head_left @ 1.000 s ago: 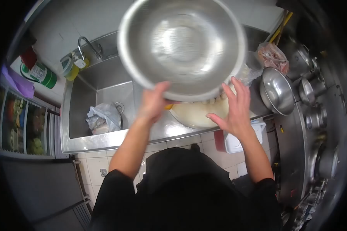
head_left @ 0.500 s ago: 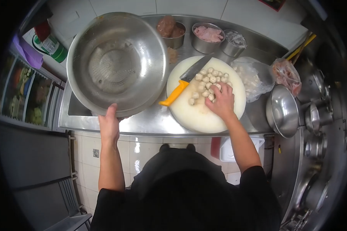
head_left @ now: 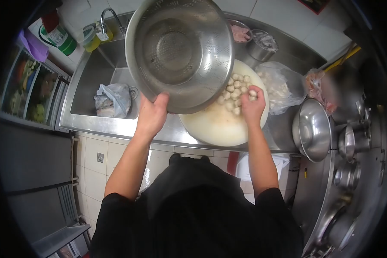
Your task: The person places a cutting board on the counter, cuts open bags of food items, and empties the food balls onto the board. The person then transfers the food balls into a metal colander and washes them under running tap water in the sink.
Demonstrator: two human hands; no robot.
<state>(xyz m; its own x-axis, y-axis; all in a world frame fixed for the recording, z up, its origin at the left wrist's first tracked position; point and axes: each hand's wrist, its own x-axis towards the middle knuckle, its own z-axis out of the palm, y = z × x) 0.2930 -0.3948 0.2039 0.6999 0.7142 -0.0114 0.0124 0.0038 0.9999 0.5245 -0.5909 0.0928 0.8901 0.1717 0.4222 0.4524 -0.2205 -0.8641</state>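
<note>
My left hand (head_left: 154, 112) grips the near rim of a large perforated steel colander (head_left: 210, 34), which is tilted above the counter and over the left part of a round white chopping board (head_left: 215, 129). Several pale meatballs (head_left: 235, 88) are bunched on the board, close to the colander's right edge. At the right side of the bunch, my right hand (head_left: 252, 107) has its fingers curled about a meatball. Whether it holds more than that one cannot be made out. The colander hides part of the board.
Behind the board stand steel tins, one of pink meat (head_left: 241, 33) and one covered in plastic (head_left: 264, 42). A clear bag (head_left: 276, 86) and a steel bowl (head_left: 312, 129) are to the right. The sink (head_left: 88, 69) on the left holds a bagged item (head_left: 113, 100).
The colander has moved right and away from me, over the board's left side, hiding the yellow-handled knife and uncovering the sink. My right hand's fingers have curled in at the meatballs.
</note>
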